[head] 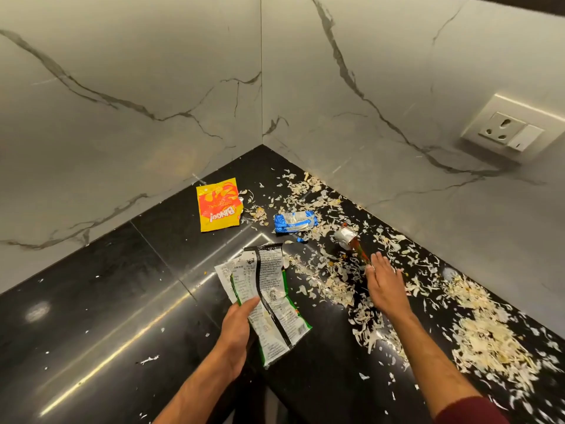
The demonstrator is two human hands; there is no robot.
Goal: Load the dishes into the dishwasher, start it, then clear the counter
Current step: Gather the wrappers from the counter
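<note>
My left hand (237,327) grips a torn green and silver snack wrapper (266,296) above the black counter (107,301). With straight fingers, my right hand (383,283) lies flat over the counter, fingertips at a small red and silver wrapper (351,241). A crumpled blue and silver wrapper (294,221) lies just beyond. Further back in the corner lies a yellow and red chip packet (218,205). Pale vegetable peelings (486,335) are strewn across the right side of the counter.
Marble-look walls (153,87) meet at the counter's back corner. A white wall socket with a switch (510,130) sits on the right wall. The counter's inner edge runs below my arms.
</note>
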